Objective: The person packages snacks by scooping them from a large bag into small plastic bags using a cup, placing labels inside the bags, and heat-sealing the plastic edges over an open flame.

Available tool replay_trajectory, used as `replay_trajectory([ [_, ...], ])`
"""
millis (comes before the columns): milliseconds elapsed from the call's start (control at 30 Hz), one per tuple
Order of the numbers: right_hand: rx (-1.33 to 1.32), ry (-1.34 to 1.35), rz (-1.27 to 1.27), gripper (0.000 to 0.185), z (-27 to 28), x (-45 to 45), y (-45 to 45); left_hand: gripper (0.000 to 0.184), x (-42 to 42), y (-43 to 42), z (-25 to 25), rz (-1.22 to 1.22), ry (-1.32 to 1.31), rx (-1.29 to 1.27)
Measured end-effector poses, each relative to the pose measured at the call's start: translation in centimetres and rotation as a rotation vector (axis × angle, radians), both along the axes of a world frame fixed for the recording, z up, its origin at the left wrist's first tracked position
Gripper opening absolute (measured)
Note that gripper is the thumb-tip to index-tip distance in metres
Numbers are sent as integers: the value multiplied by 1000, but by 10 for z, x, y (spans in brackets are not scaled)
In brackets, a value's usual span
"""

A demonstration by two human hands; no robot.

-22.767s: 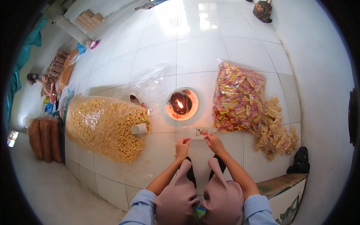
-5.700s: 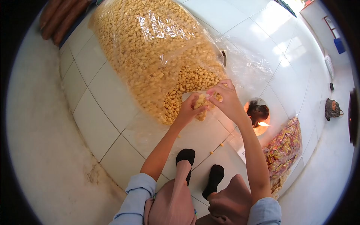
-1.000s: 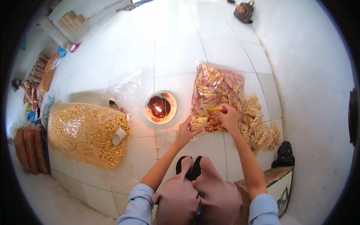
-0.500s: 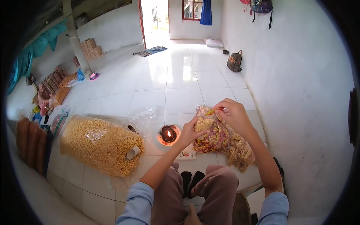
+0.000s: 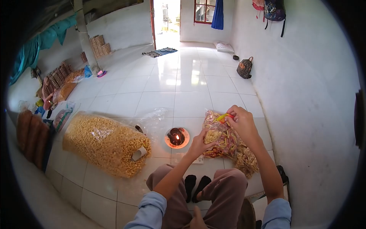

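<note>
My left hand (image 5: 199,145) grips a small clear bag of yellow snack pieces (image 5: 213,136), thumb stretched along its lower side. Between the fingertips of my right hand (image 5: 241,121) is a small yellow-and-red packet (image 5: 224,117), just above that bag; its print is too small to read. Beneath both hands lies a large clear bag of many red, pink and yellow packets (image 5: 221,149). Filled snack bags (image 5: 246,160) are heaped to its right. Left of my left hand, a small flame burns in a dark holder on a plate (image 5: 167,142).
A big clear sack of yellow snacks (image 5: 103,141) lies at left, with a white scoop-like piece (image 5: 139,154) at its mouth. Another person (image 5: 48,91) sits at far left beside stacked goods (image 5: 60,77). A backpack (image 5: 244,68) stands by the right wall.
My left hand has moved down slightly with the small bag. The packet in my right hand shows more of its yellow and red now. The whole view has shifted a little.
</note>
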State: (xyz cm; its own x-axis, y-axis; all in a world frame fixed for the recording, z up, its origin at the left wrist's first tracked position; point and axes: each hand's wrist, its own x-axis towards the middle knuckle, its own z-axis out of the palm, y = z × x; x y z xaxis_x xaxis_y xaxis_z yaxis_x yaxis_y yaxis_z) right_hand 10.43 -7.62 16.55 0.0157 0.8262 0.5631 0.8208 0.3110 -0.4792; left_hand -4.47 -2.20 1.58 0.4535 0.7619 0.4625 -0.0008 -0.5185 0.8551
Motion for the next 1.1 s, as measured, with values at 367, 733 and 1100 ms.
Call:
replay_trajectory([
  [367,128,-292,232,9,-21,-19,14,58,-3,2,2,8,-35,-7],
  [733,16,-424,260,4,-19,-12,24,61,2,7,2,60,-112,80],
  [1100,-54,-505,260,5,-27,-11,37,70,-1,5,4,146,63,130],
])
